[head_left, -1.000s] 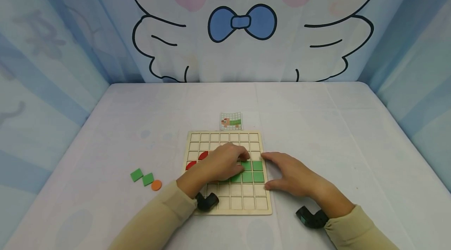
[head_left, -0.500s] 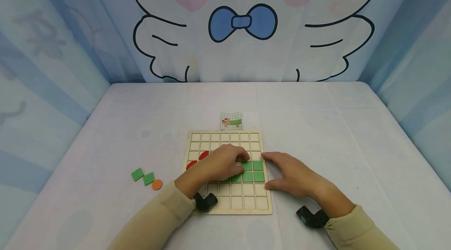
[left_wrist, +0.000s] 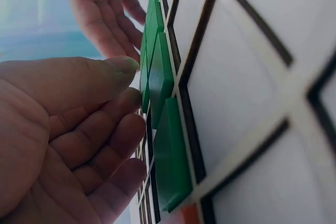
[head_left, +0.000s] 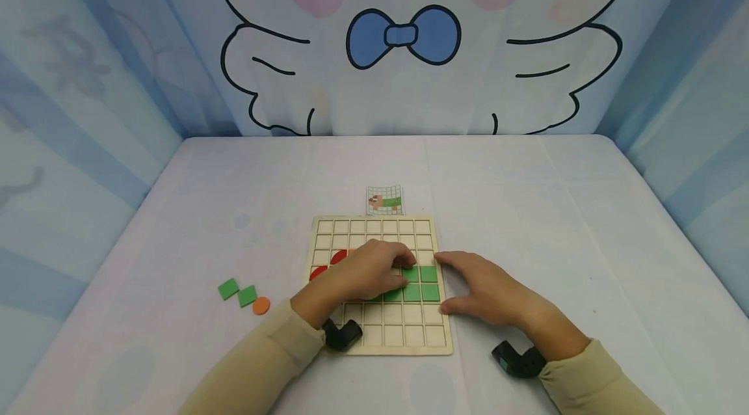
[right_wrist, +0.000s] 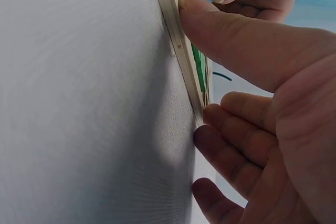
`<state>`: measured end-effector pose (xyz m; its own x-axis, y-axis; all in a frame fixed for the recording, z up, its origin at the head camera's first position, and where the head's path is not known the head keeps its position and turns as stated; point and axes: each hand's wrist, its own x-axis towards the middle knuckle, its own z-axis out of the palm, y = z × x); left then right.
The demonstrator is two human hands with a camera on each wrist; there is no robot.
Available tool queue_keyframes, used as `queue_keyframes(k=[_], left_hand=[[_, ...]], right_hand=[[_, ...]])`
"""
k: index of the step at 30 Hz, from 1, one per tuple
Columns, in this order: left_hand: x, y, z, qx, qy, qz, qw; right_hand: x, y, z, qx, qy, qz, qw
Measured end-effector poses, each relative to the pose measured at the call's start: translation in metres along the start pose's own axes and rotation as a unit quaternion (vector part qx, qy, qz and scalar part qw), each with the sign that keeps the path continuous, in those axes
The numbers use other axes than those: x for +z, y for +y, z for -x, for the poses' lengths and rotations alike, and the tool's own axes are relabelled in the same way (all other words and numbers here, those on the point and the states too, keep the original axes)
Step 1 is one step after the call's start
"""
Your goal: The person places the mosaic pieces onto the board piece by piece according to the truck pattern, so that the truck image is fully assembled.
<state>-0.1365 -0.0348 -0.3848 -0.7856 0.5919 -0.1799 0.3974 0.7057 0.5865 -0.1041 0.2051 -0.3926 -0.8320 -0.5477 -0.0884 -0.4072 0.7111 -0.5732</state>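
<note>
My left hand (head_left: 371, 268) reaches over the wooden grid board (head_left: 386, 337), its thumb and bent fingertips down at the green square tiles (head_left: 429, 274). Close up in the left wrist view, the thumb (left_wrist: 79, 80) and fingers stand right beside the green tiles (left_wrist: 170, 156); no tile shows between them. My right hand (head_left: 491, 288) lies at the board's right edge, thumb and index finger spread and touching it. In the right wrist view its thumb (right_wrist: 226, 30) rests on the board's rim (right_wrist: 181, 51). Red rounded pieces (head_left: 318, 272) show left of my left hand, which hides part of the board.
Two loose green tiles (head_left: 228, 289) and an orange disc (head_left: 261, 306) lie on the white table left of the board. A small card (head_left: 384, 200) with a gridded animal picture lies just behind the board. Printed curtains (head_left: 404, 96) surround the table.
</note>
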Motion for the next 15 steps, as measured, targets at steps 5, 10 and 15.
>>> queue_keyframes(k=[5,10,15], left_hand=[[0.0007,0.0008,-0.0015,-0.002,-0.004,0.008,1.0],[0.0009,0.0009,-0.0022,-0.002,-0.005,0.012,0.9999],[-0.0014,0.0021,0.0005,-0.008,-0.003,0.02,0.9998]], right_hand=[[-0.0003,-0.0001,0.0,0.0,0.001,-0.002,1.0],[-0.0005,0.0001,0.0004,-0.002,0.002,-0.003,1.0],[-0.0006,-0.0001,0.0006,-0.004,0.003,-0.001,1.0]])
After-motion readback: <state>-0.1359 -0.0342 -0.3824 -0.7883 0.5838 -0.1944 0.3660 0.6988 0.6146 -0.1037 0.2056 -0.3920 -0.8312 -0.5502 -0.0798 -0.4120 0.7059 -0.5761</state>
